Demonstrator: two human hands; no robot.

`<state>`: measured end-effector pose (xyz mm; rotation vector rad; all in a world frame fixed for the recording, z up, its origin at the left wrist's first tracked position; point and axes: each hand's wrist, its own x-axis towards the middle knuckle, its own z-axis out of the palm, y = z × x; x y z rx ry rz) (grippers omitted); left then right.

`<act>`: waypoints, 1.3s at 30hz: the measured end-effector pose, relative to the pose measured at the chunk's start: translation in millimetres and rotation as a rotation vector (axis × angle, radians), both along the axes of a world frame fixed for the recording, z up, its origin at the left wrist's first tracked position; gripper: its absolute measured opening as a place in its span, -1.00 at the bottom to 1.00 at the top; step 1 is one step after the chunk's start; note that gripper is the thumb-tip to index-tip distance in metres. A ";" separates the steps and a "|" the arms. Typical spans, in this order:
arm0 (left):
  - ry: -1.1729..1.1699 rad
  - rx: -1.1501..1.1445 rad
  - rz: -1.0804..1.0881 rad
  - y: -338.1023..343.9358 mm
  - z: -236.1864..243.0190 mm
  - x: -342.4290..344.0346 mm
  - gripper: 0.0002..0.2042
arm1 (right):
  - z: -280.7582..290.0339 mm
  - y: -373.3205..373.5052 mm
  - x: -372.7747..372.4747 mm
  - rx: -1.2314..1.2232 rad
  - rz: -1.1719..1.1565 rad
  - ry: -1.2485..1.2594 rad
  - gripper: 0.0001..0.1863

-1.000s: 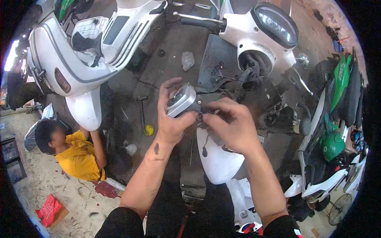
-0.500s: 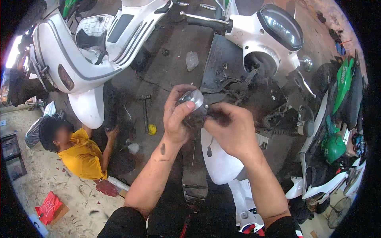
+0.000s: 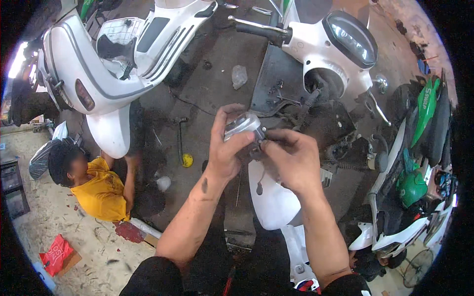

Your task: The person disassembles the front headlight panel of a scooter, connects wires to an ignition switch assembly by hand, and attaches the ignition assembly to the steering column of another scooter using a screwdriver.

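Observation:
In front of me, my left hand point(image 3: 228, 148) grips a small rounded silver part point(image 3: 243, 124) with a shiny, partly clear-looking shell, thumb along its near side. Close against its right end, my right hand point(image 3: 291, 160) has thumb and fingers pinched at a small dark piece, too small and shaded to name. Below the hands hangs a thin dark strand with a dark blob, in front of a white curved scooter panel point(image 3: 274, 197).
Ahead right is a white scooter front point(image 3: 345, 49) with handlebar and exposed hoses; another white scooter point(image 3: 94, 74) stands left. A person in a yellow shirt point(image 3: 101, 192) crouches beside it. A long-handled tool point(image 3: 180, 140) lies on the floor; green and white body panels point(image 3: 425, 111) crowd the right.
The silver part has turned in my left hand, now showing its longer side. My right fingers have come in closer to its end. The view has shifted slightly.

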<state>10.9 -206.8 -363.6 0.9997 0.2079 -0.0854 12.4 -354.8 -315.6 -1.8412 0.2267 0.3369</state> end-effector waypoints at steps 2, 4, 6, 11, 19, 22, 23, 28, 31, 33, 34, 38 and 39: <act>0.059 -0.127 0.046 -3.1 2.8 -4.1 -0.35 | -2.7 -1.0 3.1 0.036 -0.009 0.075 -0.74; 0.058 -0.065 0.003 0.6 3.0 -5.6 -0.29 | -3.9 -4.3 7.6 0.074 -0.015 0.149 -0.74; 0.060 -0.001 -0.036 1.7 -0.8 -6.7 -0.24 | -6.2 -8.5 11.6 0.034 0.074 0.134 -0.72; 0.028 0.148 -0.006 -1.5 -8.8 -6.5 -0.22 | 0.9 -2.8 11.0 -0.112 0.109 0.036 -0.72; 0.129 -0.047 0.113 1.4 3.0 2.7 -0.24 | 1.8 -18.3 2.5 0.269 0.076 0.002 -0.79; 0.101 -0.043 0.073 2.5 1.5 1.9 -0.30 | -16.3 -22.8 -6.2 0.082 0.146 -0.177 -0.81; 0.099 -0.072 0.017 6.1 1.0 2.6 -0.34 | -17.6 -24.0 -9.6 0.085 0.142 -0.177 -0.81; 0.047 -0.083 -0.081 6.3 1.3 4.1 -0.41 | -17.7 -19.8 -13.5 -0.014 0.124 -0.381 -0.84; 0.009 -0.099 -0.078 4.5 -3.3 0.8 -0.40 | -9.6 -12.8 -14.2 -0.047 0.105 -0.492 -0.84; -0.040 -0.148 -0.032 0.9 -5.5 -2.7 -0.39 | -13.3 -15.9 -18.7 -0.049 0.111 -0.501 -0.82; -0.036 -0.144 -0.038 1.2 -7.4 -2.7 -0.39 | -13.6 -17.1 -20.2 -0.073 0.124 -0.521 -0.82; -0.046 -0.047 -0.025 -2.0 -9.2 -0.8 -0.39 | -28.0 -17.2 -23.1 -0.101 0.074 -0.628 -0.83; -0.063 0.029 -0.012 -2.2 -6.7 -0.1 -0.39 | -31.2 -13.8 -24.4 -0.100 0.073 -0.628 -0.83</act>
